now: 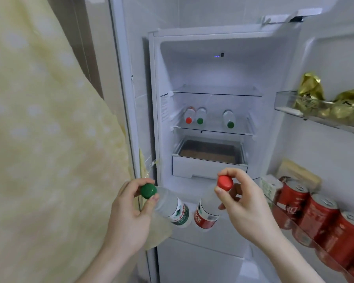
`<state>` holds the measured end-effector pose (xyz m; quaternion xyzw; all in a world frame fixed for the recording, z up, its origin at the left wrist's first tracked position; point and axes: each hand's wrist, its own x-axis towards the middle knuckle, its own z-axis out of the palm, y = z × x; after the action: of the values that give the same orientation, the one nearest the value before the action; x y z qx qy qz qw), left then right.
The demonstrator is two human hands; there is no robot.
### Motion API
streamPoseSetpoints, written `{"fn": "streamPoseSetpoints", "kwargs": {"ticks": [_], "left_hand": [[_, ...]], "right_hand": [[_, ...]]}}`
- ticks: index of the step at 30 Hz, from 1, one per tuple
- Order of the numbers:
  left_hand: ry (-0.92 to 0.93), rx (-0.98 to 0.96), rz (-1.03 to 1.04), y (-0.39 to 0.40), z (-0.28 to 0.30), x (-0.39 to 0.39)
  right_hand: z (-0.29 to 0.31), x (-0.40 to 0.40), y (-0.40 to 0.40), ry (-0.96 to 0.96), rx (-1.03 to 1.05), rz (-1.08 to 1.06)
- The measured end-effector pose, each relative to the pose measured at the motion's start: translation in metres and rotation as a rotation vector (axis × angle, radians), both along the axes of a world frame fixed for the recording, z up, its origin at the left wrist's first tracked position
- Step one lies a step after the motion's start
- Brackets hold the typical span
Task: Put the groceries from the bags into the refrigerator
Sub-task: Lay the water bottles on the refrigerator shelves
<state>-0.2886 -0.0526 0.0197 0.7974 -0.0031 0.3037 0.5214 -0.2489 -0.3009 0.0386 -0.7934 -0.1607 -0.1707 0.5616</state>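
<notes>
green bottle cap [148,190], red bottle cap [225,182], red cans [315,213], pale yellow dotted cloth [39,139]

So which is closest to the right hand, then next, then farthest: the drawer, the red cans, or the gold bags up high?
From the right hand holding the red-capped bottle:
1. Red cans, lower door shelf, just to its right.
2. Drawer, inside the fridge, above the hand.
3. Gold bags, upper door shelf, top right.
</notes>
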Motion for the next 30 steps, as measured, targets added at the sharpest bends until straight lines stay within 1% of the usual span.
{"fn": "streamPoseSetpoints", "kwargs": {"ticks": [4,10,15,17,20,25,30], "left_hand": [[-0.058,-0.08,0.01,-0.019,0.011,0.049],[-0.156,-0.142,0.018,-0.038,0.029,0.125],[-0.252,-0.235,-0.031,-0.054,0.046,0.189],[-0.281,-0.249,-0.064,-0.06,0.05,0.215],[-0.328,-0.215,-0.103,-0.068,0.055,0.251],[-0.383,-0.282,-0.166,-0.086,0.063,0.299],[-0.437,-0.252,-0.216,-0.092,0.051,0.353]], "right_hand": [[0.008,0.044,-0.01,-0.04,0.053,-0.069],[0.02,0.101,-0.019,-0.129,0.221,-0.17],[0.033,0.145,-0.021,-0.218,0.354,-0.258],[0.037,0.161,-0.022,-0.245,0.365,-0.307],[0.041,0.183,-0.021,-0.274,0.388,-0.376],[0.046,0.213,-0.019,-0.32,0.42,-0.461],[0.044,0.24,-0.011,-0.403,0.455,-0.551]]}}
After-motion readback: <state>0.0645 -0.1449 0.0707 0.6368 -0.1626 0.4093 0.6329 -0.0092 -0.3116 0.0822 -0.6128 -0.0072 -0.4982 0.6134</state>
